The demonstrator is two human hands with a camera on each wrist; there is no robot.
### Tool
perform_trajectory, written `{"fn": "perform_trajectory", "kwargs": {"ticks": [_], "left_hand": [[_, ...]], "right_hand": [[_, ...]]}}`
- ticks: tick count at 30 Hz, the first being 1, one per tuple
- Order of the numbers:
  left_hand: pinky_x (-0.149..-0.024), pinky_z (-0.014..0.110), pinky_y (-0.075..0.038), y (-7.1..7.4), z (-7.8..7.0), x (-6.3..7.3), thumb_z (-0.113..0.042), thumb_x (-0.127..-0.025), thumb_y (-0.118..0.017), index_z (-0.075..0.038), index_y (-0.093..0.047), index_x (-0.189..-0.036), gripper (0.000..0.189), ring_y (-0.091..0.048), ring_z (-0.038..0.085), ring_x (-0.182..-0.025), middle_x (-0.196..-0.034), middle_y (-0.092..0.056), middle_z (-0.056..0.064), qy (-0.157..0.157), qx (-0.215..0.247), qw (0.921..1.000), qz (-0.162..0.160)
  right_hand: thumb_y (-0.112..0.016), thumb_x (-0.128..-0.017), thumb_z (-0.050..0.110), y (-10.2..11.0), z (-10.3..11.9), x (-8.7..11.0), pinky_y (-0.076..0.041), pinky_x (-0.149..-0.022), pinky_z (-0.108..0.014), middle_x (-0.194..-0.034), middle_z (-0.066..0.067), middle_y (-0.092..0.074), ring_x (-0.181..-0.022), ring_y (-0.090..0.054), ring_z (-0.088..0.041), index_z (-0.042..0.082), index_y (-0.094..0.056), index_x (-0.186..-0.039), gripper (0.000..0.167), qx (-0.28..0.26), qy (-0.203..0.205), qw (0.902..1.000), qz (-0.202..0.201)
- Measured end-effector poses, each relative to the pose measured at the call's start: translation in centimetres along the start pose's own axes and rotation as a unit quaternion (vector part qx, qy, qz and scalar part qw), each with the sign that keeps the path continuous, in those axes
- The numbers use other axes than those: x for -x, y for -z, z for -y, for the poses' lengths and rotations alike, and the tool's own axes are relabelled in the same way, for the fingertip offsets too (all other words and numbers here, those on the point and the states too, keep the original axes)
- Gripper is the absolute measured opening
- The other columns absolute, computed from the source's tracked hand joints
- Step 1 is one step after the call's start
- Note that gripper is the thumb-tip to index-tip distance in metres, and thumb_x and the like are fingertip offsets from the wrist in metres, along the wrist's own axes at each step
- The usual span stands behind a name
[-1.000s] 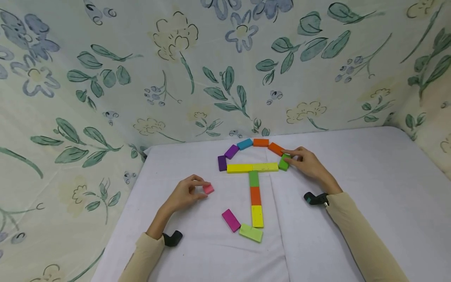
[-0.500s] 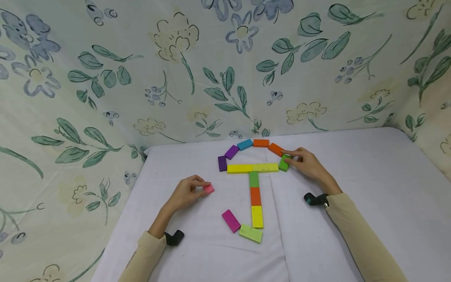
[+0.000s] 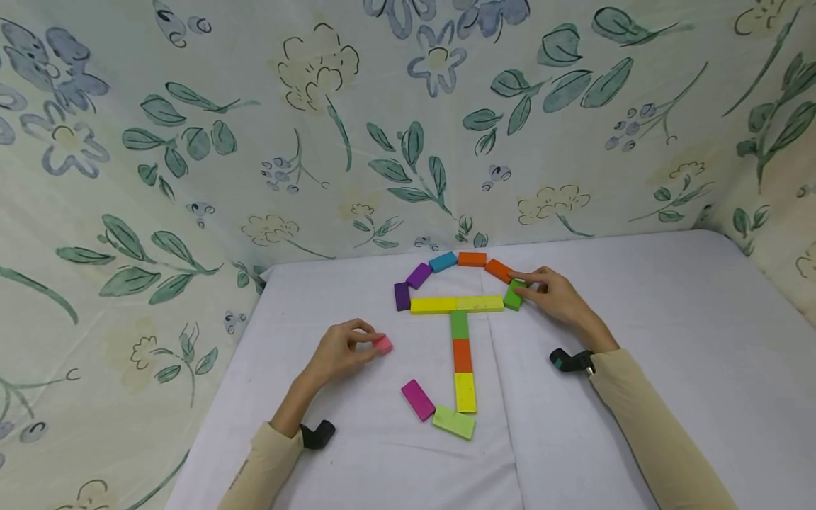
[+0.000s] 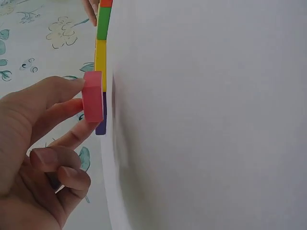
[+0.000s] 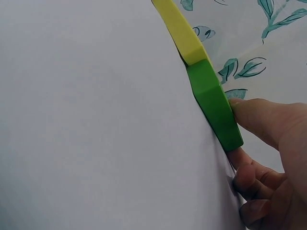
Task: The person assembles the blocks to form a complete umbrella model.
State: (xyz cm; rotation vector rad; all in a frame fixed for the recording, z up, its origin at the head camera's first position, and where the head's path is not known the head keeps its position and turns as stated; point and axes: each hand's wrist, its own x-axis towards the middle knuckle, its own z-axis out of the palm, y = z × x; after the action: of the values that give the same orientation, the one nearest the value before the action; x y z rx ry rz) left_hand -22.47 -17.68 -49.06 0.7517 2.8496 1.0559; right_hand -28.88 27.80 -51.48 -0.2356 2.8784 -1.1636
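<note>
Fingers of my left hand [image 3: 343, 351] pinch a small pink block [image 3: 382, 345], left of the column of blocks; in the left wrist view the pink block [image 4: 93, 97] sits between thumb and fingertips, seemingly just off the cloth. At the far right of the arch, my right hand [image 3: 556, 294] holds a green block [image 3: 515, 295]. The right wrist view shows the thumb on that green block [image 5: 216, 105] and a finger at its end. It meets the yellow bar [image 3: 481, 303] on one side and an orange block [image 3: 499, 270] on the other.
Purple blocks [image 3: 402, 296], a blue block [image 3: 443, 262] and another orange block [image 3: 472, 259] continue the arch. Below the bar runs a column of green, orange [image 3: 462, 355] and yellow blocks, then a lime block [image 3: 454, 423] and a magenta block [image 3: 418, 400]. Floral cloth [image 3: 408, 142] hangs behind the table.
My left hand has shifted slightly right with the pink block, which now sits a little closer to the column. The right hand and the laid blocks have stayed in place.
</note>
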Motion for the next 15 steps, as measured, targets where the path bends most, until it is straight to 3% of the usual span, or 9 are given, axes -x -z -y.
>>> {"fn": "perform_trajectory", "kwargs": {"ticks": [7,15], "left_hand": [[-0.052,0.018,-0.032,-0.4,-1.7,0.4,-0.01,-0.087,-0.083,-0.009,-0.081,-0.114,0.028,-0.037,-0.001,-0.055,-0.106,-0.071,0.003,-0.026,0.022,0.9993,0.013],[-0.053,0.017,-0.032,-1.2,-3.1,1.3,-0.012,-0.086,-0.083,-0.009,-0.081,-0.114,0.028,-0.036,-0.001,-0.056,-0.106,-0.071,0.002,-0.036,-0.005,0.9989,0.029]], "right_hand": [[-0.067,-0.102,0.03,0.1,-0.1,0.0,-0.037,-0.071,-0.032,-0.114,-0.016,-0.059,-0.086,-0.046,-0.024,0.011,-0.064,-0.142,0.045,-0.004,0.002,1.0,-0.001],[-0.067,-0.102,0.03,0.0,0.0,0.0,-0.037,-0.072,-0.033,-0.115,-0.016,-0.058,-0.087,-0.046,-0.024,0.011,-0.063,-0.143,0.045,-0.005,0.0,1.0,0.002]]}}
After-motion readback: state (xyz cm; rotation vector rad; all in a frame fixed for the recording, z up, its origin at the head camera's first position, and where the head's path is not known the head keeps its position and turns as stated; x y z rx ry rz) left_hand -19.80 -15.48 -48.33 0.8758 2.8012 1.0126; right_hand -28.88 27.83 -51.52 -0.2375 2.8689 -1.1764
